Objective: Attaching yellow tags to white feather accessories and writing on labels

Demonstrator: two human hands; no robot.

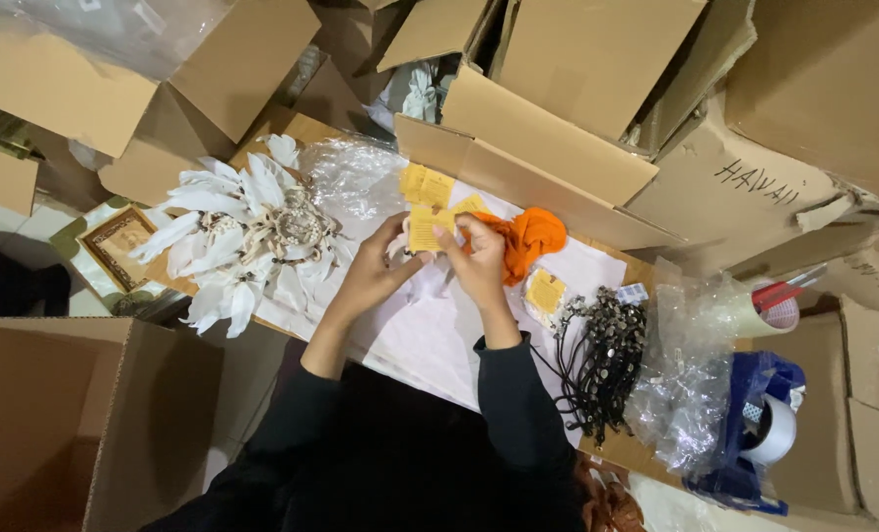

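Your left hand (369,278) and right hand (479,258) both pinch that small yellow paper tag (424,229) between fingertips; it's light and flimsy, so grip the edges.

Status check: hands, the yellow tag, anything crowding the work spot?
Left hand and right hand both pinching one yellow paper tag over the white sheet. More yellow tags just behind. Orange cloth against the right hand; white feather ornament to the left.

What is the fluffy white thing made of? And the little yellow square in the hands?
The white ornament looks like real or fake feathers: soft, pointed plumes fanning around a pale knotted centre. The yellow tag, pinched by the left hand and right hand, seems matte paper or card: flat, thin, straight-edged.
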